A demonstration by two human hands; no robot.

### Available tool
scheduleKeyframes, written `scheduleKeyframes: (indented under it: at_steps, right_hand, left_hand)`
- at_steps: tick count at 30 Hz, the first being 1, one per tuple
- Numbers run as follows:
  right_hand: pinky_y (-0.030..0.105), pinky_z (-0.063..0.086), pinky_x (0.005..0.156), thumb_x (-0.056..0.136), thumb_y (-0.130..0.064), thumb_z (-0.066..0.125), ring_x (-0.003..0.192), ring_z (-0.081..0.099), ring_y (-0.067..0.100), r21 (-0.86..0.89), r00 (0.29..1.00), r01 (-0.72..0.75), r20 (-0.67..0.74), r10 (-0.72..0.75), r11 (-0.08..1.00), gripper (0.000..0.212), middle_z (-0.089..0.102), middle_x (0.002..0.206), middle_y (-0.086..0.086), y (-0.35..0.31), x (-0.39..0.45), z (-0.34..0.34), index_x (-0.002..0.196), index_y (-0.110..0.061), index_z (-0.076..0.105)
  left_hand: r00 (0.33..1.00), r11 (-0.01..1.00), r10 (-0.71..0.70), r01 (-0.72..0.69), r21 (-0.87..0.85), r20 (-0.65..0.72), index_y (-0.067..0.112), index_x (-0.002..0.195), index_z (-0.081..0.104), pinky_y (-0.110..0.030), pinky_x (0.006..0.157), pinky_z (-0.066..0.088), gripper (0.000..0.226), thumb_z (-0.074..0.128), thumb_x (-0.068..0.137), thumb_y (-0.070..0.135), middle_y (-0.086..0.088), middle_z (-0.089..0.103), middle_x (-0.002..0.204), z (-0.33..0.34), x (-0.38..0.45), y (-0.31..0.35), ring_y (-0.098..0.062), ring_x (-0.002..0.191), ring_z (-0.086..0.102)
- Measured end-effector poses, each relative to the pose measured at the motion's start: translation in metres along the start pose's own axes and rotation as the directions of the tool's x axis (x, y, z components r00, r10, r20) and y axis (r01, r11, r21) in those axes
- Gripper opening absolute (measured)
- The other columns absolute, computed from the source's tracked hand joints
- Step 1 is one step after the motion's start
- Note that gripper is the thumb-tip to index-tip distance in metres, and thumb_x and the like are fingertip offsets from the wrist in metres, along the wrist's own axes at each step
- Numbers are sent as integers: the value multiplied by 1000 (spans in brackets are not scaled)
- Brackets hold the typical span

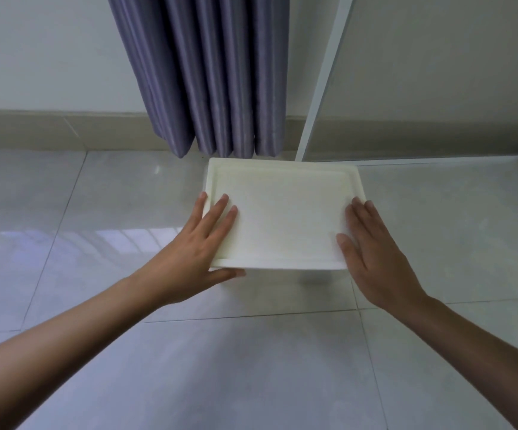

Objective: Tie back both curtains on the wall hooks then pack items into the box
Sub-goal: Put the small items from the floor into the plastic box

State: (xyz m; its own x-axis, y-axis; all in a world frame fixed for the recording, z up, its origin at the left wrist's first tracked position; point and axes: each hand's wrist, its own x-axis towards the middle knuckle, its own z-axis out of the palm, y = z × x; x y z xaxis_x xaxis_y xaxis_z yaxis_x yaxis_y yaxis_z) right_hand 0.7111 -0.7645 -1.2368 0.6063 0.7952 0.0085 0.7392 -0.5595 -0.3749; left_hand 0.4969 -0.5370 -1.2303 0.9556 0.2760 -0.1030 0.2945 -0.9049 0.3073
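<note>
Both hands, left hand (195, 243) and right hand (372, 252), press the white lidded box (282, 212).

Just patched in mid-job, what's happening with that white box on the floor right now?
A person has both hands on the lid of a white box on the tiled floor. The left hand lies flat on the lid's left side, thumb under its near edge; the right hand lies flat on its right side. The lid is on, so nothing inside shows. The purple curtain hangs gathered just behind; no tie or hook is in view.
</note>
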Motion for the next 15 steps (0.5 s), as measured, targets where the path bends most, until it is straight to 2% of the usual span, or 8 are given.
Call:
scheduleKeyframes:
  at_steps: [3,8,15]
  right_hand:
    - [23,12,111,95,-49,20,145,-5,0,-10,999,-3,-45,2,1000,65,9,159,-11,12,18,-4,152,-17,18]
    - [26,17,110,97,-46,23,146,4,5,-16,993,39,-108,-41,999,62,19,158,-6,33,56,-4,150,-15,28]
    - [28,22,108,101,-36,33,147,11,12,-37,982,99,-158,-104,994,52,26,156,0,39,96,-5,147,-13,34]
  left_hand:
    - [1000,1000,-5,5,4,-3,17,152,-2,-42,117,8,101,32,76,74,1,-14,159,-2,23,1,-24,142,-27]
    - [999,999,-37,37,-1,-29,17,152,-5,-37,116,-1,102,35,76,72,0,-15,159,-3,54,0,-22,140,-30]
    - [995,997,-72,69,-38,-65,16,152,-1,-44,117,6,100,49,81,64,1,-12,159,-9,80,-12,-22,141,-27]
